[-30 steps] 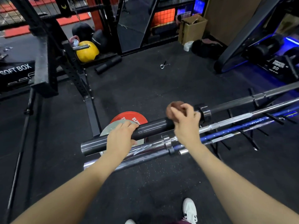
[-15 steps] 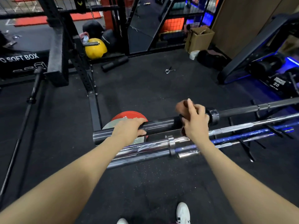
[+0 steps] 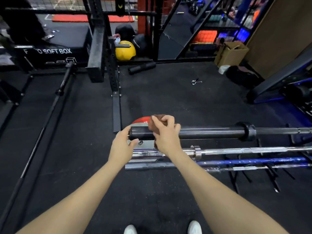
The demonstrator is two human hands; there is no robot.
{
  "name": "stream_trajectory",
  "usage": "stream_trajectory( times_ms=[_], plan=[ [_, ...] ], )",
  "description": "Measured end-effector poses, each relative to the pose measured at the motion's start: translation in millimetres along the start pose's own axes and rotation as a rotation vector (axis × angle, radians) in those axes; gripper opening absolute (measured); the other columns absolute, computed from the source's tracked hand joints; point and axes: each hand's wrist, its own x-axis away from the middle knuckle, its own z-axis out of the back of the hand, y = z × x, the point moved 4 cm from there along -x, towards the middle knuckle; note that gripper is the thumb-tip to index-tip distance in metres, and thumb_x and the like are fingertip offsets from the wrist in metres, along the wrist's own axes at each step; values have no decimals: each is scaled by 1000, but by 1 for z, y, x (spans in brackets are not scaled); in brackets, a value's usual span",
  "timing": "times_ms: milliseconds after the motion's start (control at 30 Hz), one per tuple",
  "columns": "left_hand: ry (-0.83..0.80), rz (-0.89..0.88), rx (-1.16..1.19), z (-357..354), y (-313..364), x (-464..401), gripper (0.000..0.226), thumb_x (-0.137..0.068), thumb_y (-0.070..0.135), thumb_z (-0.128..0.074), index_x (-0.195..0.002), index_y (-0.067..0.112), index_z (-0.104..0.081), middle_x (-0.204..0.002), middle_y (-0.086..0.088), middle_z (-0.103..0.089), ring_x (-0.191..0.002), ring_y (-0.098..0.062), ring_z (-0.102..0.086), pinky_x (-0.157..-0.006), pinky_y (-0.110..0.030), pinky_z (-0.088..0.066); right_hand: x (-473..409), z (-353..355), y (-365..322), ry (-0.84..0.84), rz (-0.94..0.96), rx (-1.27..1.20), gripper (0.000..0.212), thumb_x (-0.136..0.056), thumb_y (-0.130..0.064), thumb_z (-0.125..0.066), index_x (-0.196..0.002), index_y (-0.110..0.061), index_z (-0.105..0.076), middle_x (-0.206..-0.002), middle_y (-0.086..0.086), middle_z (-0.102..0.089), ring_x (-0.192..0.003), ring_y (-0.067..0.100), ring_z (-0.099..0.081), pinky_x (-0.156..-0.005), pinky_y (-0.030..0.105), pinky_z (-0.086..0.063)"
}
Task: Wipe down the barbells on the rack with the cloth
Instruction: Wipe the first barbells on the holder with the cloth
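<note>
Barbells (image 3: 219, 150) lying across the rack, wiping underway on the top black one.
You are gripping the brown cloth (image 3: 154, 123) with your right hand (image 3: 166, 135) around its sleeve (image 3: 202, 132), left hand (image 3: 122, 146) fingers cupping the end; lower bars likely remaining.

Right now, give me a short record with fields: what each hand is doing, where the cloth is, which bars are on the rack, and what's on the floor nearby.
left hand: cups the end of the black barbell sleeve
right hand: grips the brown cloth round that sleeve
rack: chrome barbell, blue barbell and another grey bar nearer the camera
floor: red weight plate behind the sleeve end, metal spring collar
</note>
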Motion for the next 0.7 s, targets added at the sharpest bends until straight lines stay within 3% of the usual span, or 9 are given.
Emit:
stream_trajectory(
  times_ms=[133,233,333,433,567,633,700],
  plan=[
    [-18,54,104,5,7,0,43,-92,2,-56,-133,15,-52,-101,8,-51,-99,-13,-54,-86,-19,-36,-6,-1,-14,-46,60,-162,55,-93,-4,-53,-142,-29,-43,-129,3,-34,-110,26,-34,-99,23,-29],
    [-59,74,128,5,7,0,40,-92,0,-54,-131,13,-54,-104,11,-56,-96,-9,-56,-81,-11,-36,-8,31,17,103,34,-192,57,-88,1,-56,-140,-22,-47,-121,12,-46,-112,31,-47,-101,26,-31],
    [-125,91,168,0,1,1,41,-93,-1,-52,-132,11,-53,-106,11,-63,-88,-1,-59,-74,-1,-37,-1,67,72,252,-213,-83,63,-88,-4,-61,-145,-19,-39,-127,21,-41,-113,40,-46,-103,35,-33],
    [-179,142,204,-5,-7,-1,49,-94,3,-52,-141,15,-44,-133,2,-57,-110,-9,-56,-84,-7,-36,6,68,84,168,-410,-5,70,-89,-20,-65,-149,-20,-29,-137,18,-28,-117,42,-41,-104,36,-31],
    [-172,161,239,-3,-11,-4,48,-95,2,-50,-141,17,-45,-134,3,-56,-105,-6,-52,-66,2,-35,12,26,28,150,-186,10,59,-87,-16,-66,-141,-24,-43,-135,11,-28,-114,35,-38,-101,28,-27],
    [-177,163,252,-1,-14,-6,48,-96,1,-47,-141,17,-44,-115,9,-60,-88,-2,-53,-54,4,-35,15,1,3,134,-115,-52,60,-87,-12,-65,-141,-24,-43,-136,7,-24,-117,28,-32,-100,21,-24],
    [-180,158,234,4,-17,-8,47,-97,1,-46,-141,17,-43,-98,19,-55,-75,3,-48,-51,4,-35,16,-18,-18,95,-55,-123,59,-88,-9,-64,-141,-24,-43,-138,6,-24,-120,24,-30,-101,19,-24]
  ],
)
